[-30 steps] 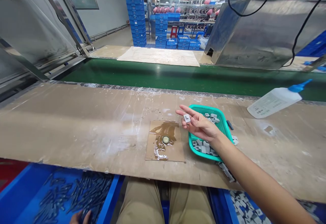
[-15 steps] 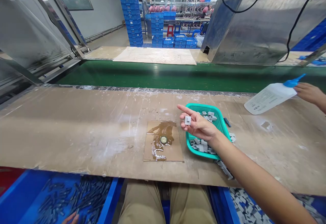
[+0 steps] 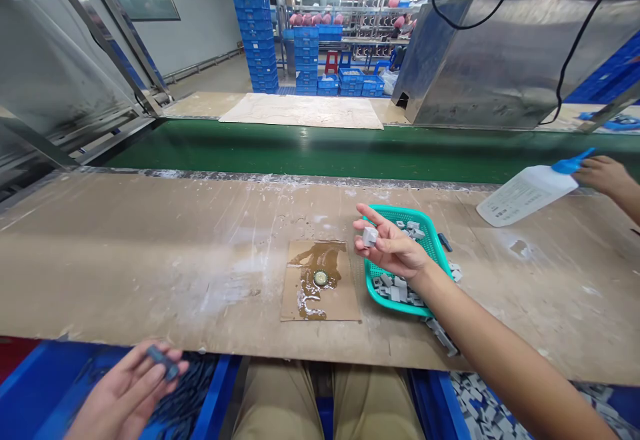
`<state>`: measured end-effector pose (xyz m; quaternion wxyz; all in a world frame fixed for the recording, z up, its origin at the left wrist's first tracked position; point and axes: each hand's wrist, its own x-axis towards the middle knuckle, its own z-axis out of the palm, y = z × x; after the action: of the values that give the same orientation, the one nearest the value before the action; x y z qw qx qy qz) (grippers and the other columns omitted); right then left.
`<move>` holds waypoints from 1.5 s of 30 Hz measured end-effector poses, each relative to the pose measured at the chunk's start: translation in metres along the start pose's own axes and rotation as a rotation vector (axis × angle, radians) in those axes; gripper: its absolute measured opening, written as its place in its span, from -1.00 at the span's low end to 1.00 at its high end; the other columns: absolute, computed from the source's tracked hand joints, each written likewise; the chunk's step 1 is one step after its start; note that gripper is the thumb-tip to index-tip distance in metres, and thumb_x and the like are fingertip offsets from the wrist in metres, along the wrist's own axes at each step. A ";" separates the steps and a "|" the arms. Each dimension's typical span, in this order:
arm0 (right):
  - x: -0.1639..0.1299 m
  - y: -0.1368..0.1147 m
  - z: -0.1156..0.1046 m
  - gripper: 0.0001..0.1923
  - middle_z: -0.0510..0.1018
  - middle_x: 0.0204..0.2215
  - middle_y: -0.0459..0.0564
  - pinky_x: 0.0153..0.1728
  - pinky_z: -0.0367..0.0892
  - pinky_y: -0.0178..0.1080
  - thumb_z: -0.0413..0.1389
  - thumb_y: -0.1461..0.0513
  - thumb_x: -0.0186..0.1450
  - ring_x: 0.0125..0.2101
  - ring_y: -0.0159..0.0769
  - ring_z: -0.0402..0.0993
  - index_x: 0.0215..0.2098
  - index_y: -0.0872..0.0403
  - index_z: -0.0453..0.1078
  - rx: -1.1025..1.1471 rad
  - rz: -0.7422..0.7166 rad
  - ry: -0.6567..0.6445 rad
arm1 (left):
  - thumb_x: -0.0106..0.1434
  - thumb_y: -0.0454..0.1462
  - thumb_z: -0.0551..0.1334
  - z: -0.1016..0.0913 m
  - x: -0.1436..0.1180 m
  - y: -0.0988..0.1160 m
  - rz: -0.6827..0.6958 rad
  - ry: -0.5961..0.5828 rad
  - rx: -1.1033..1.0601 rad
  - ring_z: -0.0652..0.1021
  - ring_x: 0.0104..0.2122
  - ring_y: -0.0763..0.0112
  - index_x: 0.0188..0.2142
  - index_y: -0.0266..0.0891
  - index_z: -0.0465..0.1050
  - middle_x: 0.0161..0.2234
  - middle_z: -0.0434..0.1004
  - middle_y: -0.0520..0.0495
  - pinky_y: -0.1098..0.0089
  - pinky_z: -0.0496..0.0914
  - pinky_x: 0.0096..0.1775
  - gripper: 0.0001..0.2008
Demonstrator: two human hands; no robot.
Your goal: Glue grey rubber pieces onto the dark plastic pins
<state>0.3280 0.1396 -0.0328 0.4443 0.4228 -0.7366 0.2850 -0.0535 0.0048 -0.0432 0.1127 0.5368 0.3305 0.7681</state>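
My left hand (image 3: pixel 133 393) is closed on a small dark blue-grey plastic stick-like part (image 3: pixel 163 362), held above the blue bin (image 3: pixel 35 387) of similar dark parts. Between thumb and fingers of my right hand (image 3: pixel 393 243) is a small light grey, block-shaped plastic piece (image 3: pixel 370 237); the index finger points outward. That hand is over the green basket (image 3: pixel 440 260), which holds more grey pieces (image 3: pixel 397 290). To its left lies a cardboard square (image 3: pixel 345 300) with a wet brown patch and a small round bottle-cap-like disc (image 3: pixel 321 278) on it.
Another person's hand (image 3: pixel 603 177) touches a tilted white bottle (image 3: pixel 527 195) with a blue nozzle at right. A bin of grey pieces (image 3: pixel 487 407) sits below the table's right front edge. A green belt (image 3: pixel 300 150) runs behind the table; a metal housing (image 3: pixel 500 60) stands beyond it.
My left hand has risen out of the bin of dark parts, now with one in its fingers. My right hand has turned the grey piece slightly.
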 end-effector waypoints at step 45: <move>0.014 0.043 0.024 -0.48 0.50 -0.30 -0.17 -0.28 0.35 -0.41 0.10 0.30 0.19 -0.33 -0.50 0.45 0.12 0.03 0.16 -1.549 0.203 0.142 | 0.07 -0.37 0.21 0.228 0.069 0.053 0.093 -0.874 -0.557 0.50 -0.39 0.65 -0.32 -0.37 0.46 -0.37 0.46 0.05 0.65 0.47 -0.32 -0.85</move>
<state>0.2765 0.1362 -0.0324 0.6303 -0.0960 -0.7306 -0.2444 0.1339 0.0892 0.0888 0.3447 0.7709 0.0114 0.5355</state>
